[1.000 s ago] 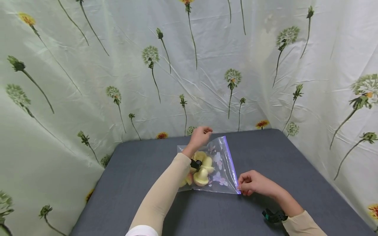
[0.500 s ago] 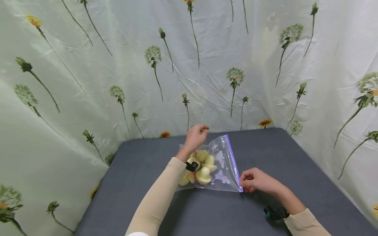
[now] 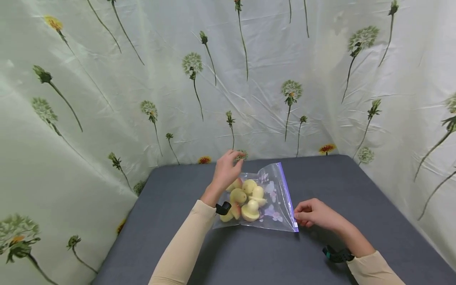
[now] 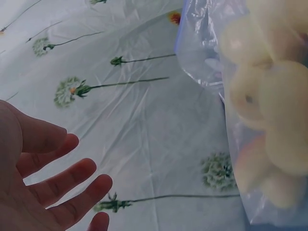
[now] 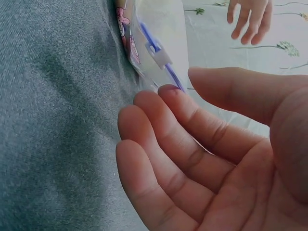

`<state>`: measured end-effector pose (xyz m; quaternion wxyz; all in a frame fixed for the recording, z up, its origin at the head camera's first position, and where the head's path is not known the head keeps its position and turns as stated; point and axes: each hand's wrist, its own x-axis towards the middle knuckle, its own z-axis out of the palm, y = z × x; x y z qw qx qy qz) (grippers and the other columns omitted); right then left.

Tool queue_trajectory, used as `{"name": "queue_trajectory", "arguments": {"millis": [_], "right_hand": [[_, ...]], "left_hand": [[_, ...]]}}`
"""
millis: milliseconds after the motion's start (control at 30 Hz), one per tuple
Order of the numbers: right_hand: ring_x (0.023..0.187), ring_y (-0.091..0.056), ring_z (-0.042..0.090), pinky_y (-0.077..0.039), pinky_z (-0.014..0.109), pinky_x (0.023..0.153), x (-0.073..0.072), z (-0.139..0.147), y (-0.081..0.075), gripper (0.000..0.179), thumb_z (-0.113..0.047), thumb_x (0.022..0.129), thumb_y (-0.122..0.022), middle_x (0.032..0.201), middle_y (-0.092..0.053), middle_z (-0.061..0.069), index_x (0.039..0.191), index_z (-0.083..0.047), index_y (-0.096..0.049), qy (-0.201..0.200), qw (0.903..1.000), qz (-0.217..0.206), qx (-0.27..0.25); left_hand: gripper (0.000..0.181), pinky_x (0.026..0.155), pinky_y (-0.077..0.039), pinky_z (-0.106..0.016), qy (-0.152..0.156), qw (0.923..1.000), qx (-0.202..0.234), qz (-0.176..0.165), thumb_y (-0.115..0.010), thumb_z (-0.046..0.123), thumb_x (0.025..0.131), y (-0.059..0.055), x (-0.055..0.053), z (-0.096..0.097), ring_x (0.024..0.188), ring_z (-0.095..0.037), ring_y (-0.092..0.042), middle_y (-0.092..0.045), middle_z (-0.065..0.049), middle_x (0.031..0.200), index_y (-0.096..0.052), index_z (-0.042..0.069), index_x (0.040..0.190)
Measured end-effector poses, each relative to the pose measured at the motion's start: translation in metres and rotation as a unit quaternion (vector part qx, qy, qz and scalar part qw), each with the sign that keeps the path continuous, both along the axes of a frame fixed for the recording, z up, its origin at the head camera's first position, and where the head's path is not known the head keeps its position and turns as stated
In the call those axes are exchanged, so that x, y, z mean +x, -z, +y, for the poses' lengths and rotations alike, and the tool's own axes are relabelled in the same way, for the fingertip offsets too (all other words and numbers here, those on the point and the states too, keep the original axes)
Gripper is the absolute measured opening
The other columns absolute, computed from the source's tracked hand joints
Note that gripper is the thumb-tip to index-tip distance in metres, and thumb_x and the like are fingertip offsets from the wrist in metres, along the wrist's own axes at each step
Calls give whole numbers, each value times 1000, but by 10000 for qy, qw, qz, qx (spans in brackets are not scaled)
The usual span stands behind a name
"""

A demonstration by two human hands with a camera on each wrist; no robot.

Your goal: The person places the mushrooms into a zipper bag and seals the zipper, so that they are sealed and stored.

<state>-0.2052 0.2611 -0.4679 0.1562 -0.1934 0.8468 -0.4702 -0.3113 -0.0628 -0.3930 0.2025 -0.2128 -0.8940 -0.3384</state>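
Note:
A clear zip bag (image 3: 276,186) with pink floral print lies on the table, its purple zip edge (image 3: 286,190) facing right. Inside are several pale yellow, rounded fruit-like pieces (image 3: 238,195), a few with a red blush. My left hand (image 3: 225,169) hovers over the bag's far left part, fingers loosely bent and holding nothing. In the left wrist view those fingers (image 4: 72,185) are spread, apart from the bag. My right hand (image 3: 315,213) is at the zip's near corner. The right wrist view shows its index fingertip right by the zip's end, below a white slider (image 5: 159,54), thumb apart.
The dark grey table (image 3: 178,198) extends around the bag on all sides. A pale curtain (image 3: 171,99) printed with dandelions hangs behind and along both sides. A black band (image 3: 336,254) with a camera is on each wrist.
My left hand has drawn back leftward over the bag, uncovering more of the fruit-like pieces. My right hand stays by the zip corner, its fingers now slightly off the edge. The view has shifted a little left.

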Motion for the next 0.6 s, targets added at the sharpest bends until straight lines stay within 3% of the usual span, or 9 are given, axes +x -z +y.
{"name": "queue_trajectory", "arguments": {"millis": [333, 600], "right_hand": [[72, -63, 27, -53, 36, 59, -1, -5, -10, 14, -19, 97, -68, 81, -68, 9, 97, -5, -72, 377, 9973, 380, 494], [74, -62, 21, -49, 34, 62, 3, -5, -14, 12, -20, 96, -69, 84, -69, 2, 97, -9, -74, 796, 9873, 888, 1046]], "left_hand": [[19, 93, -45, -56, -270, 9981, 32, 550, -67, 13, 97, 1, 26, -20, 105, -27, -64, -66, -3, 115, -72, 16, 115], [19, 90, -44, -57, -641, 9939, -308, 847, -69, 12, 96, 18, 47, -40, 107, -28, -63, -66, -5, 116, -72, 15, 114]]}}
